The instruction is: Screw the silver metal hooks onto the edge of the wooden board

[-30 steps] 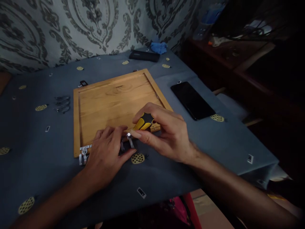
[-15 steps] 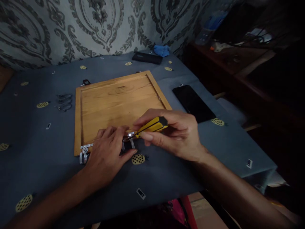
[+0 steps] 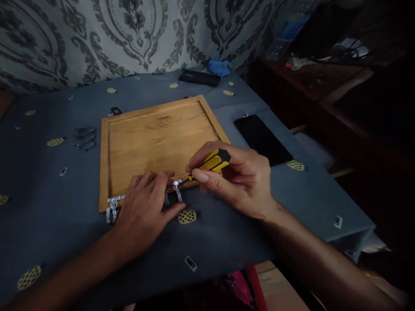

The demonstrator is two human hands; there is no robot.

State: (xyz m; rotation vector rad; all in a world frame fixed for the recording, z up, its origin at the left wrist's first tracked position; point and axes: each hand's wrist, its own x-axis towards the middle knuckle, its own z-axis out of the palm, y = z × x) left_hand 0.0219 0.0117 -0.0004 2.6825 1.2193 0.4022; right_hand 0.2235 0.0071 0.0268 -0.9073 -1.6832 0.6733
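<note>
A framed wooden board [image 3: 155, 138] lies flat on the cloth-covered table, with metal hooks along its near edge. My left hand [image 3: 142, 198] rests over that edge and hides part of the hook row. Its fingers lie on the wood, the thumb spread out beside the right metal hook [image 3: 177, 190]. Another metal hook [image 3: 112, 209] shows at the near left corner. Between the thumb and fingers of my right hand [image 3: 243, 181] is a yellow and black screwdriver [image 3: 214, 160], its shaft slanting down left to the right hook; I cannot tell whether the tip touches the screw.
Several loose metal hooks [image 3: 84, 137] lie left of the board. A black phone [image 3: 262, 139] lies to its right. At the back are a dark case [image 3: 199, 78] and a blue cloth [image 3: 219, 67]. A brown cabinet [image 3: 311, 82] stands beyond the table's right side.
The screwdriver's handle has turned slightly in my right hand, its butt end now higher. My left hand stays at the board's near edge. The view has shifted a little.
</note>
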